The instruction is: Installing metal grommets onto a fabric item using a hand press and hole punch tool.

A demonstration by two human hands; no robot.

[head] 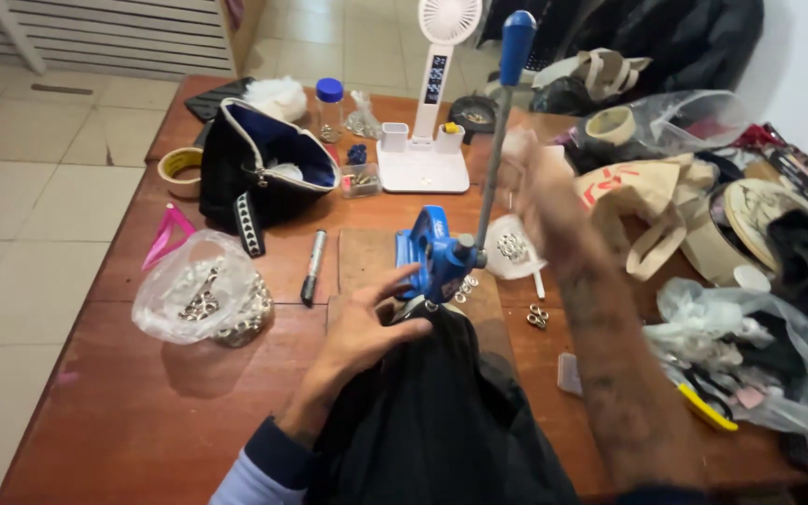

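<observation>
Head view: black fabric (432,411) under blue press (437,252)

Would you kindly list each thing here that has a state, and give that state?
Press lever: raised, nearly upright.
Black fabric: edge tucked under the blue press.
Left hand: resting on the fabric.
Right hand: blurred, beside the lever.
Black pouch: unzipped.
Jar: capped.
Marker: capped, lying flat.

The reddish-brown wooden counter (123,411) carries a blue hand press (437,252), a clear plastic bag of metal eyelets (200,297), a black marker pen (313,266) and a roll of tape (180,170).
</observation>
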